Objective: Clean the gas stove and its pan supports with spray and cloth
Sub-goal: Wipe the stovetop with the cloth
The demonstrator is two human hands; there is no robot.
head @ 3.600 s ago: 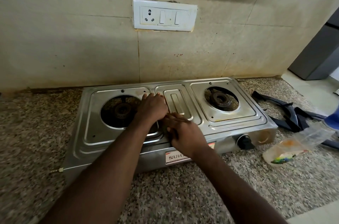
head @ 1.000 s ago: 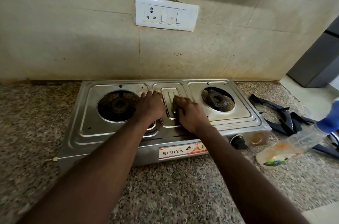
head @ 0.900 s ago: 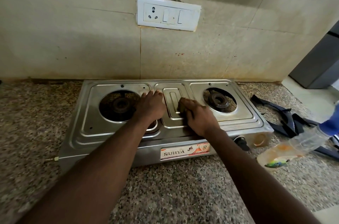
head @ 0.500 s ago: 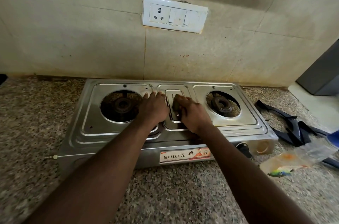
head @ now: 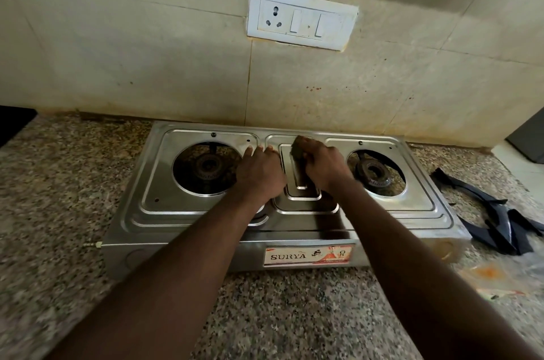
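One steel gas stove (head: 188, 212) stands on the granite counter (head: 59, 212), its dark pan supports (head: 494, 221) lying to its right. My left hand (head: 260, 174) rests flat, fingers (head: 250, 151) straight, beside the centre panel (head: 303, 197); my right hand (head: 323, 166) grips a dark cloth (head: 297, 153) on that panel.

dark pad (head: 296, 153): mostly covered by the right hand (head: 322, 168) gripping it; material cannot be told.
left burner (head: 210, 166): right rim hidden under the left hand (head: 260, 175).
clear bottle (head: 500, 274), right edge of the counter (head: 265, 315): blurred, cut off by the frame.
pan supports (head: 497, 221): far ends cut off at right.
dark shape (head: 13, 124), counter's back left corner: cut off, unidentifiable.
label (head: 309, 255): small print unreadable.
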